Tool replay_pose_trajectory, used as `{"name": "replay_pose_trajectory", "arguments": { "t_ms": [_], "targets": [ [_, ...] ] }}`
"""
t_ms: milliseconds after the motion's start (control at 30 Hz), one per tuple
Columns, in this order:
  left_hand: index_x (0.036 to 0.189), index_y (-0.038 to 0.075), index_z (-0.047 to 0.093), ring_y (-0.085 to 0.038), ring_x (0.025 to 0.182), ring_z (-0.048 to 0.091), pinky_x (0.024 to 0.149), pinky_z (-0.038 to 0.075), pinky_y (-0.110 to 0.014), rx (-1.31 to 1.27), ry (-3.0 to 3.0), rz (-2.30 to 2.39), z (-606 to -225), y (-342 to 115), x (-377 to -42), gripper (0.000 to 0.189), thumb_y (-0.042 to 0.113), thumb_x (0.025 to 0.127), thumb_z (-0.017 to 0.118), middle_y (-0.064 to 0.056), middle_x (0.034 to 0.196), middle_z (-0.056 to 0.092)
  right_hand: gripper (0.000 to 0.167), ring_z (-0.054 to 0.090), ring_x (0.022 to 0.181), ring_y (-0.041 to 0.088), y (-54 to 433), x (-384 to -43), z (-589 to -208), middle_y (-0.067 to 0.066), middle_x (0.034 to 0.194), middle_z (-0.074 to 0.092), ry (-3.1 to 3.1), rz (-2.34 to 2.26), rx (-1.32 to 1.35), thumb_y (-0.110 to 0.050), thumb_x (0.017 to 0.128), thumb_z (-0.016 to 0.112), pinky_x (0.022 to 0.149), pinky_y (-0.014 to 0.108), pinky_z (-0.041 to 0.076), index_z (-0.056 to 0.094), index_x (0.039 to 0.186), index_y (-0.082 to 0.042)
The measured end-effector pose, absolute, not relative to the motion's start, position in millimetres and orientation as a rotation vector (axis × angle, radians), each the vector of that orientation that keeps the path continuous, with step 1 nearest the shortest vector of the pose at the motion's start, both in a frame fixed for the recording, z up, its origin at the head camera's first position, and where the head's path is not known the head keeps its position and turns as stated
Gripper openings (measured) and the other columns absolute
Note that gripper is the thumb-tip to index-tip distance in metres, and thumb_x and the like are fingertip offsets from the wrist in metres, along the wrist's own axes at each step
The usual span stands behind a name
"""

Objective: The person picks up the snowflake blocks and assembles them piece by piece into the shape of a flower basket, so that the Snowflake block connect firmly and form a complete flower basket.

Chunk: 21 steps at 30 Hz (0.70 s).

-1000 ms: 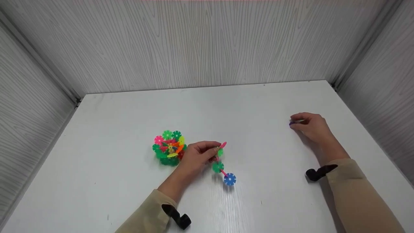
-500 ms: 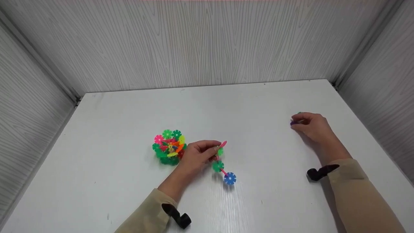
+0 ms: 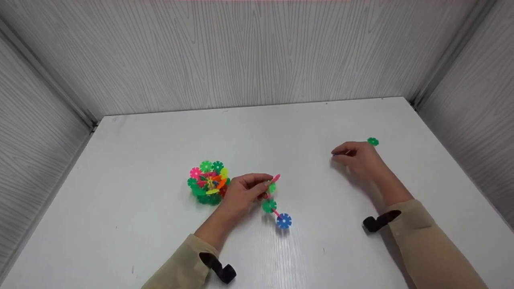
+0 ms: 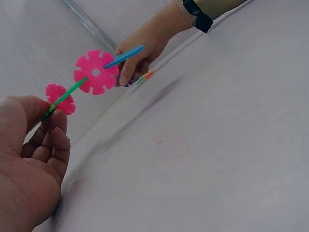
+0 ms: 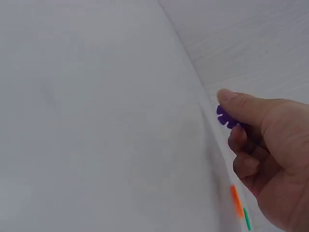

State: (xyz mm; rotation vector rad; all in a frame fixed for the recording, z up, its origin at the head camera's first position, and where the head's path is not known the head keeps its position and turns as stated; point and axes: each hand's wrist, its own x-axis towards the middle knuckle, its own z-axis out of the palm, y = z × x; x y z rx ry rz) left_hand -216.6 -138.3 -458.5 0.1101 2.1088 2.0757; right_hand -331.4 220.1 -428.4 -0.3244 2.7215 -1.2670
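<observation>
My left hand (image 3: 242, 194) pinches one end of a chain of interlocking notched plastic snowflake discs (image 3: 269, 206). The chain slants down to a blue disc (image 3: 284, 221) at its far end. In the left wrist view, thumb and fingertips grip a green disc (image 4: 67, 94) seen edge-on, with a large pink disc (image 4: 86, 83) slotted onto it. Over the right half of the table, my right hand (image 3: 359, 158) holds a purple snowflake disc (image 5: 224, 117) between thumb and index finger; its fingers cover most of that disc.
Left of my left hand stands a round cluster of joined multicoloured discs (image 3: 207, 197). A loose green disc (image 3: 373, 141) lies behind my right hand. An orange piece (image 5: 236, 200) shows close to it in the right wrist view. Grey wood-grain panels (image 3: 257, 56) enclose the white table (image 3: 160, 249).
My right hand has moved left with the purple disc, uncovering the loose green disc on the table. My left hand keeps its grip on the chain in nearly the same place.
</observation>
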Motion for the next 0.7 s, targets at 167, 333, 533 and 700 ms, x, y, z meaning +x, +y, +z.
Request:
{"name": "replay_pose_trajectory", "arguments": {
  "t_ms": [167,333,533,700],
  "targets": [
    [0.125,0.019,0.079,-0.026,0.098,0.071,0.089,0.061,-0.03,0.121,2.127,2.056,-457,-138,-216,0.023,0.021,0.103,0.073,-0.006,0.118,0.074,0.026,0.073,0.085,0.028,169,-306,-423,0.013,0.109,0.075,2.48,-1.505,-0.517,-0.017,0.101,0.076,0.076,0.028,0.063,0.077,0.124,-0.005],
    [0.125,0.019,0.079,-0.026,0.102,0.068,0.09,0.06,-0.028,0.15,2.178,2.024,-454,-141,-216,0.022,0.02,0.106,0.069,-0.004,0.12,0.075,0.033,0.077,0.088,0.027,126,-279,-425,0.022,0.113,0.075,2.186,-1.674,-0.677,-0.011,0.103,0.072,0.083,0.035,0.064,0.069,0.133,0.003],
    [0.123,0.021,0.08,-0.027,0.108,0.065,0.091,0.058,-0.03,0.179,2.222,1.977,-452,-141,-217,0.022,0.019,0.107,0.065,-0.001,0.12,0.075,0.03,0.078,0.089,0.029,112,-269,-431,0.019,0.112,0.076,2.131,-1.728,-0.646,-0.011,0.101,0.074,0.084,0.037,0.064,0.072,0.129,0.0],
    [0.128,0.016,0.078,-0.026,0.111,0.064,0.093,0.058,-0.029,0.21,2.228,1.976,-456,-138,-216,0.024,0.02,0.106,0.067,0.0,0.121,0.074,0.037,0.078,0.095,0.029,115,-267,-436,0.015,0.118,0.076,2.073,-1.719,-0.643,-0.013,0.101,0.074,0.088,0.038,0.063,0.07,0.134,0.003]
  ]
}}
